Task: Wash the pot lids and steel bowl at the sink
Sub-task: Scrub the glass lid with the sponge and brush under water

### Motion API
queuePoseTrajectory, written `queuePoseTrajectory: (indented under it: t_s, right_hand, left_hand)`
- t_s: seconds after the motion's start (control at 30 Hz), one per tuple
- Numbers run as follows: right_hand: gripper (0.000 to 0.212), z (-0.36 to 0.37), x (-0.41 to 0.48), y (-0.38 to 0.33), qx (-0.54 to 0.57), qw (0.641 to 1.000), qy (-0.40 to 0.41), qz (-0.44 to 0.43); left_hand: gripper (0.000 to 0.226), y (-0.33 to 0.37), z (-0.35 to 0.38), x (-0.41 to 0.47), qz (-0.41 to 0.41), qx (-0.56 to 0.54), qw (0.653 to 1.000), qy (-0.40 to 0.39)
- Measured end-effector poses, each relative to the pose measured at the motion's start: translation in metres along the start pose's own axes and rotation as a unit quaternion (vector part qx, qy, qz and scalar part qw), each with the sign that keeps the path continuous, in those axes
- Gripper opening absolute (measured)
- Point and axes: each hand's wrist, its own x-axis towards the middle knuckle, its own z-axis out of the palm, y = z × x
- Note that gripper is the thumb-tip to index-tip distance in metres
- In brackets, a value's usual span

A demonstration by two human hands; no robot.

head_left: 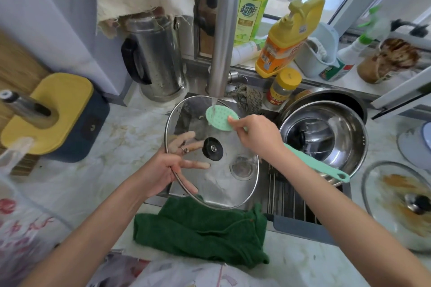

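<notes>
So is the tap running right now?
On. Water streams from the faucet onto the green brush held over the glass lid.

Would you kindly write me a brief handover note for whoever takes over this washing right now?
Left hand holds the glass lid by its rim below the running tap.
Right hand grips the green scrubber, head in the stream.
Steel bowl: right of it, a second lid seemingly inside.
Dirty lid: on the counter, far right, brown residue.
Done: nothing visibly finished.
Left: this lid, the others, the bowl.
</notes>
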Motion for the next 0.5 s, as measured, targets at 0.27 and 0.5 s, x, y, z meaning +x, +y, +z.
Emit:
queuePoseTrajectory:
  t_s: [0.27, 0.5]
  right_hand:
    - [0.028, 0.030, -0.022, -0.015, 0.226, 0.974, 0.033, -0.005]
    - [0.028, 0.033, -0.020, 0.025, 0.161, 0.977, 0.045, 0.135]
  left_hand:
    - [0.094, 0.001, -0.002, -0.001, 0.017, 0.014, 1.000, -0.001]
    - [0.095, -0.005, -0.010, -0.005, 0.020, -0.019, 1.000, 0.005]
